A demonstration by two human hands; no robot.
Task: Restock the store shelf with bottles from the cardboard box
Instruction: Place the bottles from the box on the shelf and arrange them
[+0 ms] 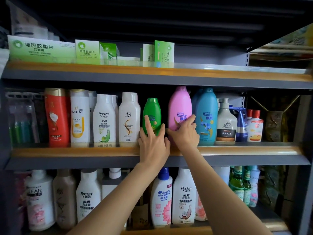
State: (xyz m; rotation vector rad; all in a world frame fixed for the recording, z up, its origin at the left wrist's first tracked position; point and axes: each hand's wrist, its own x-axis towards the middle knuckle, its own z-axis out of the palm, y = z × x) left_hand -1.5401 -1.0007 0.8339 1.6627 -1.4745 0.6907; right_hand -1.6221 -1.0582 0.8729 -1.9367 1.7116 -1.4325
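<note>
Head view, looking at a store shelf [101,150] with three tiers in sight.

On the middle tier, a row of upright shampoo bottles: red bottle [56,116], white Pantene bottle [79,116], two more white bottles, then a small green bottle [152,114], a tall pink bottle [179,107], a blue bottle [207,116] and smaller bottles further right.

Left hand [153,146] reaching in over the shelf edge, gripping the green bottle low down: index finger laid straight up its front label, thumb curled at its right side, other fingers wrapped round its left side. Green bottle upright, in the gap between a white bottle and the pink one.

Right hand [185,133] on the lower part of the pink bottle, fingers curled against its front and right side, touching the label. Pink bottle upright, just beside the blue bottle.

Above, green boxes [42,48] on the top tier. Below, more bottles, among them a Head & Shoulders bottle [161,197].

No cardboard box in sight.
</note>
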